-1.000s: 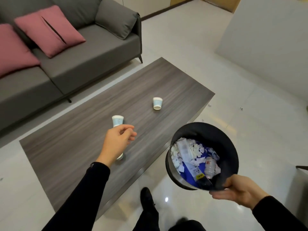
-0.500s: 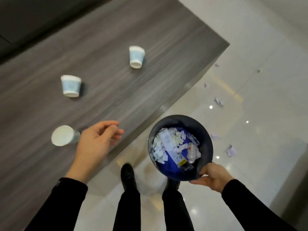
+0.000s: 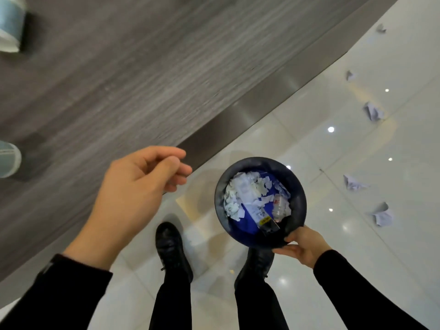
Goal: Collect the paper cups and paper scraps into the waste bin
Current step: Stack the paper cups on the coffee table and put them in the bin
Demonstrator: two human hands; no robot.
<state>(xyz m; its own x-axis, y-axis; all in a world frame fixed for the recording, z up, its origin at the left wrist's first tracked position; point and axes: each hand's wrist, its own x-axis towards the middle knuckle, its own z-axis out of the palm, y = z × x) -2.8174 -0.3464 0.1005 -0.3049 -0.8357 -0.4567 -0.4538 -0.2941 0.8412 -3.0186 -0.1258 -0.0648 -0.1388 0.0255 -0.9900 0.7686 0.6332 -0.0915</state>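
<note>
My right hand [image 3: 300, 246] grips the near rim of a dark round waste bin [image 3: 298, 194] holding white paper scraps, a blue liner and a small bottle. My left hand [image 3: 135, 191] hovers over the table's near edge, empty, fingers loosely curled. A paper cup [image 3: 9, 23] stands upside down at the top left, cut by the frame. Another cup [image 3: 8, 159] lies on its side at the left edge. Several crumpled paper scraps lie on the floor at right, among them one [image 3: 373, 112] near the table corner and one [image 3: 382, 216] lower down.
The grey wood-grain coffee table [image 3: 119, 79] fills the upper left, its edge running diagonally. The glossy white tile floor [image 3: 357, 270] lies at right. My two black shoes [image 3: 171, 248] stand between table and bin.
The view has tilted further down and closed in. The bin has dropped lower beside my feet. My left hand has drawn back from the fallen cup toward the table edge.
</note>
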